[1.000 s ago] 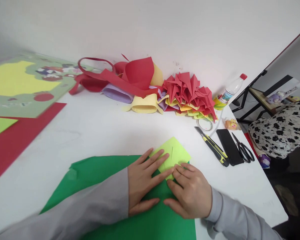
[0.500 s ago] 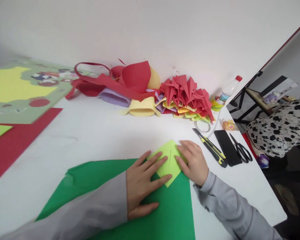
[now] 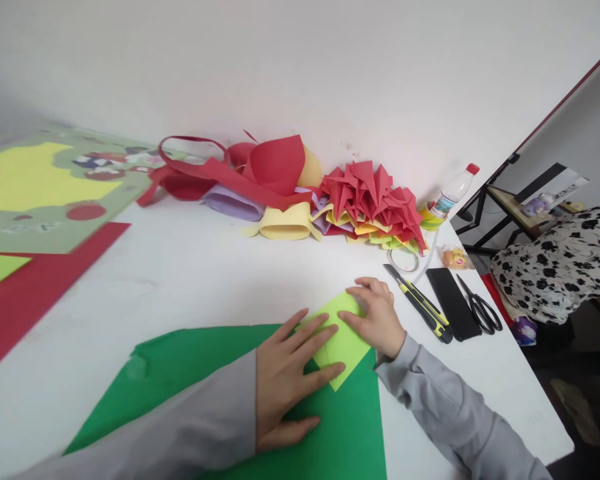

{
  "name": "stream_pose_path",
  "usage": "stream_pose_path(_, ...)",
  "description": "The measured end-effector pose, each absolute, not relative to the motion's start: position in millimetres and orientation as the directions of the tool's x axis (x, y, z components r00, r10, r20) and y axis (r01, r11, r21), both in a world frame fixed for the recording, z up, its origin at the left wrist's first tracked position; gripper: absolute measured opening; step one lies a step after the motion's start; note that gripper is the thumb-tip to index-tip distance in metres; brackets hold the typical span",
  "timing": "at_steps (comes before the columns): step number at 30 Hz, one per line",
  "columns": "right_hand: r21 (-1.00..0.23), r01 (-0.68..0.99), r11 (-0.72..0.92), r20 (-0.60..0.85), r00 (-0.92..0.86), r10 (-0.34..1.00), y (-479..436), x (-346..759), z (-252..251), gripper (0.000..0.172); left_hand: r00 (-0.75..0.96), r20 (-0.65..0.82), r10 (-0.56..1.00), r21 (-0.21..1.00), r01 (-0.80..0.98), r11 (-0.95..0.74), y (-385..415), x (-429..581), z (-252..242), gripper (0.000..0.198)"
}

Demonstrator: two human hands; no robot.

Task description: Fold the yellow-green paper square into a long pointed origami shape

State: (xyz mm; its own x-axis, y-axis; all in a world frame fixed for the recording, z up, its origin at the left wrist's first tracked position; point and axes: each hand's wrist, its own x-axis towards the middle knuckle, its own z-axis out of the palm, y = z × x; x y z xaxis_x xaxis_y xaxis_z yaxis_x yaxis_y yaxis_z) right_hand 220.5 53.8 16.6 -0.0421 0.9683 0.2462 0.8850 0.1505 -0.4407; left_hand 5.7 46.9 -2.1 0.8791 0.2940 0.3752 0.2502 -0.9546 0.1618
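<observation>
A small folded yellow-green paper (image 3: 347, 340) lies tilted on a large green sheet (image 3: 205, 373), its upper part reaching past the sheet's far edge. My left hand (image 3: 293, 380) rests flat with fingers spread, the fingertips pressing the folded paper's left side. At the upper right edge of the same paper, my right hand (image 3: 377, 317) has its thumb and fingers curled in a pinch on it. Fingers cover part of the paper's left and upper edges.
Right of my hands lie a box cutter (image 3: 420, 303), a black case (image 3: 453, 303), scissors (image 3: 480, 307) and a tape roll (image 3: 403, 259). Red folded paper shapes (image 3: 373, 193), paper rings (image 3: 287, 220) and a bottle (image 3: 447, 197) line the wall. A person's patterned garment (image 3: 560, 260) shows at right.
My right hand has shifted slightly left, its fingers now gripping the small paper's upper edge. The slit-like line on the paper no longer shows. My left hand stays on the paper.
</observation>
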Motion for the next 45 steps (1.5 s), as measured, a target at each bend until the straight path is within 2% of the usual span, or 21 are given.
stream_pose_path(6,-0.519,0.851,0.076,0.169,0.014,0.986,61.3,215.0,20.1,0.043,0.896,0.365,0.254,0.209,0.187,-0.96,50.1,5.4,-7.1,0.069)
stream_pose_path(12,-0.553,0.832,0.051,0.147,0.037,0.988,69.2,218.1,19.0,0.04,0.894,0.364,0.261,0.221,0.19,-0.957,50.9,5.8,-9.7,0.071)
stream_pose_path(17,-0.734,0.674,0.09,0.068,-0.059,0.996,73.9,225.2,15.9,0.034,0.889,0.381,0.256,0.217,0.183,-0.959,50.4,6.2,-9.4,0.07)
stream_pose_path(20,-0.739,0.663,0.114,0.06,-0.104,0.993,74.9,228.1,17.1,0.043,0.889,0.378,0.258,0.221,0.184,-0.958,50.4,5.8,-8.5,0.069)
stream_pose_path(21,-0.731,0.669,0.131,0.066,-0.122,0.99,75.1,229.0,18.4,0.041,0.89,0.375,0.259,0.224,0.184,-0.957,50.4,5.7,-8.1,0.069)
stream_pose_path(25,-0.677,0.697,0.237,0.121,-0.212,0.97,73.6,232.6,25.2,0.015,0.893,0.365,0.263,0.234,0.186,-0.954,49.5,5.5,-7.7,0.072)
stream_pose_path(31,-0.571,0.698,0.432,0.288,-0.322,0.902,61.3,235.3,23.2,0.006,0.883,0.35,0.314,0.255,0.233,-0.939,48.1,6.3,-10.7,0.08)
stream_pose_path(34,-0.504,0.664,0.552,0.386,-0.399,0.832,56.2,235.4,18.9,0.013,0.881,0.353,0.314,0.258,0.231,-0.938,47.0,6.6,-11.0,0.08)
stream_pose_path(38,-0.327,0.604,0.727,0.546,-0.507,0.667,53.7,235.5,17.6,0.021,0.874,0.334,0.354,0.241,0.283,-0.928,43.3,7.3,-11.4,0.082)
stream_pose_path(45,-0.088,0.624,0.777,0.546,-0.622,0.562,46.5,239.2,20.9,0.018,0.842,0.308,0.442,0.19,0.401,-0.896,34.4,9.4,-12.6,0.083)
